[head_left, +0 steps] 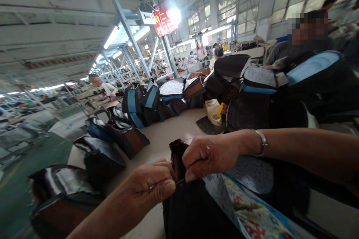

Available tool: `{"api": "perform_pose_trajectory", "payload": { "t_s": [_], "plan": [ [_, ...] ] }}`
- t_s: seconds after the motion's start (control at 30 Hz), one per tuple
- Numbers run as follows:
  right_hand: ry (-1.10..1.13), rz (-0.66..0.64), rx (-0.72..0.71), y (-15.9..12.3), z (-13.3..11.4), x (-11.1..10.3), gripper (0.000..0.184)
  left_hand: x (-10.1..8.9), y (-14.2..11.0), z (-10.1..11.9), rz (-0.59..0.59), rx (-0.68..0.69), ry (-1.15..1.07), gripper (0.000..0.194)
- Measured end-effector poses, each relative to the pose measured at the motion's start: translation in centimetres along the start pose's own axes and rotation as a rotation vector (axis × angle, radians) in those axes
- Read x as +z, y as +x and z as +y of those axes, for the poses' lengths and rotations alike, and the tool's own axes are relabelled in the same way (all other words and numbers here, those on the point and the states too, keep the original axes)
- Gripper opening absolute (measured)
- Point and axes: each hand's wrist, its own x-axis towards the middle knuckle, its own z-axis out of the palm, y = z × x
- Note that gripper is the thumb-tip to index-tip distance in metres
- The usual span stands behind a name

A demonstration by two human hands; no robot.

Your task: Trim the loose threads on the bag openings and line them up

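The left hand [147, 188] and the right hand [209, 158], a silver bangle [262, 142] on its wrist, meet over a dark brown flap [177, 160] at the top edge of a black bag [193, 213] with a floral printed lining [246, 203]. The fingers [196, 160] of both hands are pressed together, pinching the flap from either side. A pinch close to the edge probably keeps the layers aligned. The bag sits on a cream worktop [157, 145], near a white plastic jug [211, 112] holding a yellow brush [220, 110]. Black-and-blue backpacks [143, 101] lie piled beyond.
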Motion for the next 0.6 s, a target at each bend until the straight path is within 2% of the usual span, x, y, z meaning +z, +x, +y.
{"api": "perform_pose_trajectory", "payload": {
  "t_s": [0.13, 0.27, 0.43, 0.5, 0.6],
  "plan": [
    [0.042, -0.031, 0.100, -0.9, 0.5, -1.0, 0.042, 0.3, -0.1, -0.5, 0.029, 0.000, -0.081, 0.045],
    [-0.032, -0.075, 0.090, -1.4, 1.0, -1.3, 0.033, 0.4, -0.5, -0.9, 0.047, -0.011, -0.059, 0.047],
    [-0.132, 0.056, 0.057, -1.6, 1.3, -0.7, 0.036, 0.0, -0.4, -1.2, 0.088, -0.042, 0.059, 0.049],
    [-0.132, 0.059, 0.091, -1.8, 1.4, -1.5, 0.040, -0.5, -0.2, -1.5, 0.131, -0.044, 0.083, 0.047],
    [-0.265, 0.030, 0.198, -2.4, 2.8, -3.4, 0.048, -2.0, -0.2, -2.2, 0.207, -0.070, 0.075, 0.042]
  ]
}}
